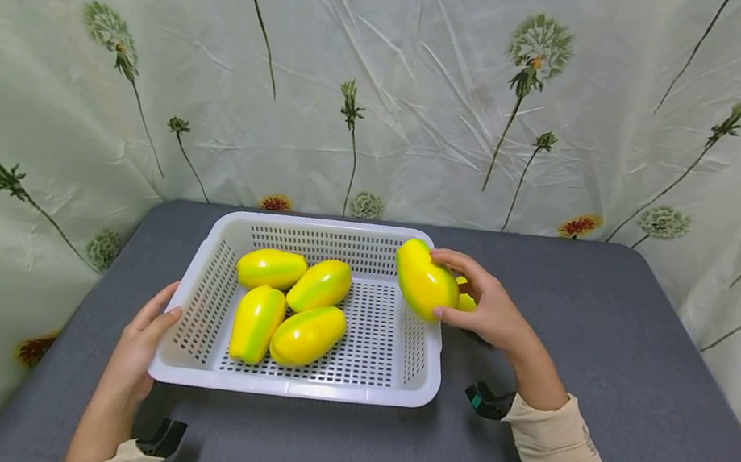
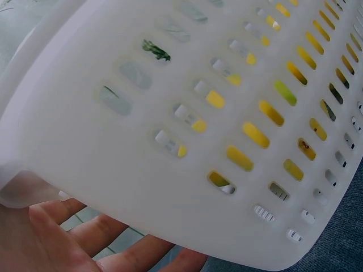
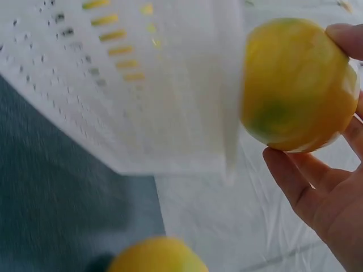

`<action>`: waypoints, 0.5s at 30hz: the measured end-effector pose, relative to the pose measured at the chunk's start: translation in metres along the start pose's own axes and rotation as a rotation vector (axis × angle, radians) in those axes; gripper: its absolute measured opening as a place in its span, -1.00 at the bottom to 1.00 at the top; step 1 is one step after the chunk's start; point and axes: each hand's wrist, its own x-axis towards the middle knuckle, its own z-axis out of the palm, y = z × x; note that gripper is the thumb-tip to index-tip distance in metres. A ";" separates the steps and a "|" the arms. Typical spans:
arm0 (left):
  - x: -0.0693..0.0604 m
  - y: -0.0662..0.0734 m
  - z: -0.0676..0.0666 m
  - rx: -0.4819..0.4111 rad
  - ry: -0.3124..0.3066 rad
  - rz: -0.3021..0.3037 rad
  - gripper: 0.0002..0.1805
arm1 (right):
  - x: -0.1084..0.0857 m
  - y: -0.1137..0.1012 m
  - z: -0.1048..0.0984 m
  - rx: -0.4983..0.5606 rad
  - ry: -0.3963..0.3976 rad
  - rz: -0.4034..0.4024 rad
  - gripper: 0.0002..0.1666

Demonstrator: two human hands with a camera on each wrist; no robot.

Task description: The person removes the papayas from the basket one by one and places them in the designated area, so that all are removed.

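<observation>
A white slotted plastic basket holds several glossy yellow-green papayas, grouped in its left and middle part. My left hand grips the basket's left side, thumb over the rim, with fingers behind the wall in the left wrist view. Above the basket's right rim, my right hand holds another papaya between thumb and fingers. The right wrist view shows this papaya beside the basket wall. One more yellow papaya is partly hidden behind my right hand.
A dark grey cloth-covered table lies under everything. Behind it hangs a pale curtain printed with dandelions. Black wrist devices are strapped to both forearms.
</observation>
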 end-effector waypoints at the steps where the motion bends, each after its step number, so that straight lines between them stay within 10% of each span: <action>1: 0.000 0.000 0.000 0.003 0.000 0.002 -0.38 | -0.003 0.001 -0.004 -0.005 0.021 -0.005 -0.26; 15: 0.001 0.000 0.001 -0.018 -0.007 0.002 -0.39 | -0.061 0.029 -0.053 -0.034 0.278 0.076 -0.24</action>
